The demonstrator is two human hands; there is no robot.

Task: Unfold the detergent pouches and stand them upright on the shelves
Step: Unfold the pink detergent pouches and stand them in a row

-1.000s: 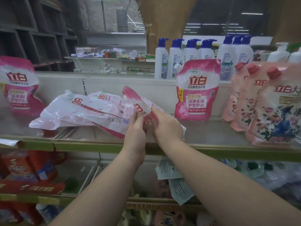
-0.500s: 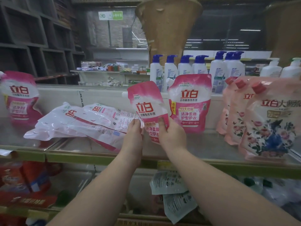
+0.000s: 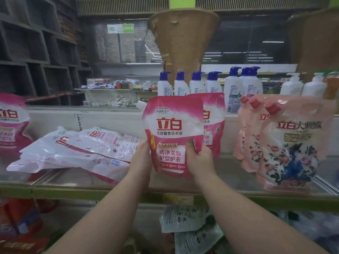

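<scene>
I hold a pink and white detergent pouch [image 3: 171, 132] upright above the glass shelf [image 3: 229, 173], its printed front facing me. My left hand [image 3: 141, 160] grips its lower left edge and my right hand [image 3: 199, 156] grips its lower right edge. Directly behind it stands a second pink pouch [image 3: 213, 123], upright on the shelf. A pile of flat pouches [image 3: 78, 151] lies on the shelf to the left. Another upright pink pouch [image 3: 11, 123] shows at the far left edge.
Pale pink floral pouches [image 3: 288, 143] with red caps stand on the right of the shelf. White pump bottles [image 3: 198, 85] line the ledge behind. The shelf's green front rail [image 3: 91, 192] runs below my hands. Loose pouches [image 3: 185, 219] lie on the lower shelf.
The pouch came up from the flat pile, rose, and turned upright to face me, held in both hands. The camera view tilted upward.
</scene>
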